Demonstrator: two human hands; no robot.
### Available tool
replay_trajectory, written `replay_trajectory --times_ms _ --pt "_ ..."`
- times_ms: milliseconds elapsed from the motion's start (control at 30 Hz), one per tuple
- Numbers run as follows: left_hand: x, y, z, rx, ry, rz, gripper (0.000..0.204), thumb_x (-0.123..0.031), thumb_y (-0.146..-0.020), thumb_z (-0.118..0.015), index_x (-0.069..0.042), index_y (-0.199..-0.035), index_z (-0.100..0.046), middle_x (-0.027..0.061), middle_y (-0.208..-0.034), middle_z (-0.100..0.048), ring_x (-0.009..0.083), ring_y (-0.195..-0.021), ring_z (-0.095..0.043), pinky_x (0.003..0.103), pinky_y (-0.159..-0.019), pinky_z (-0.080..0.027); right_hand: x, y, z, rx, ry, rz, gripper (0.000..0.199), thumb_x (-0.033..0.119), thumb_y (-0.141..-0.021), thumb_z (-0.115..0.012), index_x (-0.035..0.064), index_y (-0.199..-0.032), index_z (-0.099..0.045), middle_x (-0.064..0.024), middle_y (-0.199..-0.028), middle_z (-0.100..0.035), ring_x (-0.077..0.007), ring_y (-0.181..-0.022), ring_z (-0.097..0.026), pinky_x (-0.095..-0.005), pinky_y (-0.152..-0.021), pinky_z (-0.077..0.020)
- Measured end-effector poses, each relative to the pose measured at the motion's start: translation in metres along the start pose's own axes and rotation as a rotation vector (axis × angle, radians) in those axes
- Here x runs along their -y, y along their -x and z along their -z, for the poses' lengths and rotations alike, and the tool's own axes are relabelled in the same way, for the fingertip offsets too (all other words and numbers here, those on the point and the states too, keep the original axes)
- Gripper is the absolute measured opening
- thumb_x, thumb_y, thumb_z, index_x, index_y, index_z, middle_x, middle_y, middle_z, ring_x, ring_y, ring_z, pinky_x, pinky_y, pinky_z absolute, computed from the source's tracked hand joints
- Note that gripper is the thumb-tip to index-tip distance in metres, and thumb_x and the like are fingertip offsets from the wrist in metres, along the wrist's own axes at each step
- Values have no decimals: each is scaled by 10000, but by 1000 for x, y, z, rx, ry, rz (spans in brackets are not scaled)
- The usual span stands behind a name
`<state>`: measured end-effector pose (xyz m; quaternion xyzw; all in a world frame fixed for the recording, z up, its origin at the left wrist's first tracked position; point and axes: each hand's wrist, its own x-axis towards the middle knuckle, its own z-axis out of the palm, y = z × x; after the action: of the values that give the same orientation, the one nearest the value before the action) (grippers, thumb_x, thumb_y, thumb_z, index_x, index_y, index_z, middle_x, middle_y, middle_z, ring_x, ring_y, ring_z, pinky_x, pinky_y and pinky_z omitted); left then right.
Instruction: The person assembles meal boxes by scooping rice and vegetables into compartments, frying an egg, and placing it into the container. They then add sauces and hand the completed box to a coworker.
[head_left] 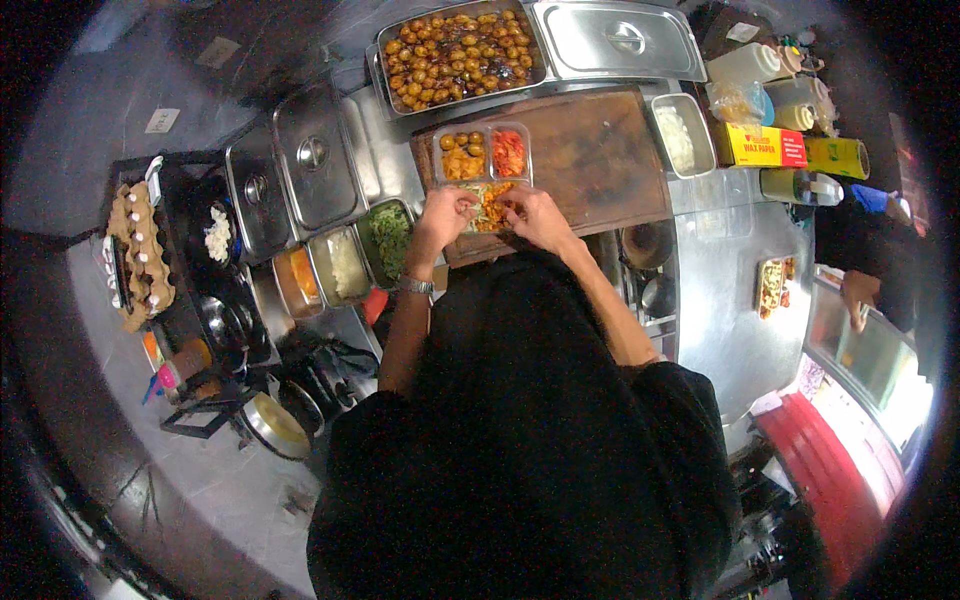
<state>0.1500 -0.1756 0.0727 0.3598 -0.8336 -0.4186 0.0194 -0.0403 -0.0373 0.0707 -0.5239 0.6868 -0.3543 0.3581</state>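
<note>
Flanking lumpy orange food, curled hands over tray

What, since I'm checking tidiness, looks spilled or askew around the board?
Nothing clearly stands out. The meal tray sits upright on the board, no clear spill shows beside it, and the round brown food lies inside its pan. The left hand and right hand hide part of the tray.

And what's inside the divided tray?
The divided tray holds brown balls and yellow pieces far left, red food far right, pale food and orange food nearest; the left hand and right hand hide parts there.
</note>
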Motion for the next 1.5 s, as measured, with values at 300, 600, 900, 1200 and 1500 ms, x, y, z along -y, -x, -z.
replay_trajectory --times_ms 300,600,900,1200,1500 --pt "15 -12 15 -93 245 134 216 -50 -884 -693 13 -1087 -729 117 -891 -751 158 -806 -713 310 -742 -579 9 -18 -34 25 294 273 261 197 -894 -695 66 -1119 -698 -173 -1077 -694 -404 -959 -685 -508 -839 -560" --pt "49 -4 -1 -181 779 215 421 43 -898 -593 15 -1318 -591 158 -1243 -665 214 -1057 -685 331 -903 -574 13 -45 -34 -47 382 253 250 90 -804 -726 28 -1045 -714 -161 -990 -686 -382 -969 -677 -477 -837 -562" --pt "41 10 -11 -410 793 280 351 18 -912 -679 12 -1258 -623 156 -1162 -705 244 -1013 -720 344 -831 -614 31 -52 -35 -22 307 333 327 78 -790 -694 37 -1112 -732 -162 -1019 -700 -377 -994 -669 -484 -904 -544" --pt "35 13 -13 -482 691 304 402 70 -865 -673 6 -1259 -621 157 -1060 -753 217 -915 -745 340 -771 -624 33 -57 -36 123 420 414 414 96 -777 -692 91 -1189 -727 -117 -1170 -672 -339 -1132 -621 -463 -986 -488" --pt "45 33 1 -558 596 320 330 57 -855 -658 4 -1181 -669 144 -1043 -751 199 -906 -739 338 -761 -611 35 -49 -36 126 485 392 501 58 -749 -738 68 -1247 -681 -96 -1242 -635 -317 -1171 -559 -457 -1019 -436"
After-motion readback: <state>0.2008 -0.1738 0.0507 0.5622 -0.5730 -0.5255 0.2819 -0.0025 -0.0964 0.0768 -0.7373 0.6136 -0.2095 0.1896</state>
